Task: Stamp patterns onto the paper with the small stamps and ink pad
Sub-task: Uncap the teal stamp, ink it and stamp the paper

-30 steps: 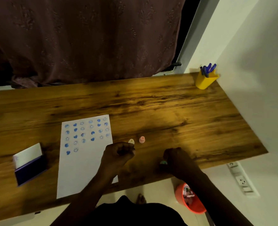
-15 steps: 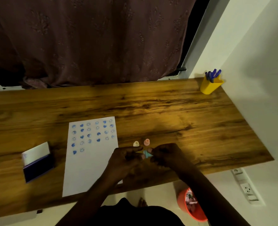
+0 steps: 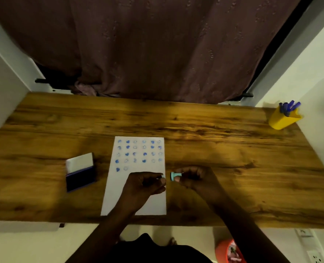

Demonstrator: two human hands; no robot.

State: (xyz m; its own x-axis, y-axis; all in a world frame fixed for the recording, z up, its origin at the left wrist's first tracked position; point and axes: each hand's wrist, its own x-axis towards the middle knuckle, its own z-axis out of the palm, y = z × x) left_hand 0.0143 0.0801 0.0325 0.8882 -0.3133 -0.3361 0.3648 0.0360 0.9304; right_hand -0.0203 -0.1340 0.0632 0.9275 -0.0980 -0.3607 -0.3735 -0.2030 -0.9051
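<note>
A white sheet of paper (image 3: 136, 186) lies on the wooden table (image 3: 214, 149), its upper part filled with rows of blue stamped marks. An open ink pad (image 3: 80, 171) with a white lid and dark blue pad sits left of the paper. My right hand (image 3: 193, 177) pinches a small teal stamp (image 3: 175, 175) just right of the paper's edge. My left hand (image 3: 146, 184) hovers over the paper and pinches a small teal piece (image 3: 163, 176), apparently the stamp's cap, a short gap from the stamp.
A yellow pen holder (image 3: 282, 118) with blue pens stands at the table's far right corner by the wall. A dark curtain (image 3: 157, 44) hangs behind the table. An orange bin (image 3: 229, 251) sits on the floor below the front edge.
The view has swung right, so the paper now sits centred. My hands, joined on the teal stamp half a second ago, have drawn apart, with one teal piece in each.
</note>
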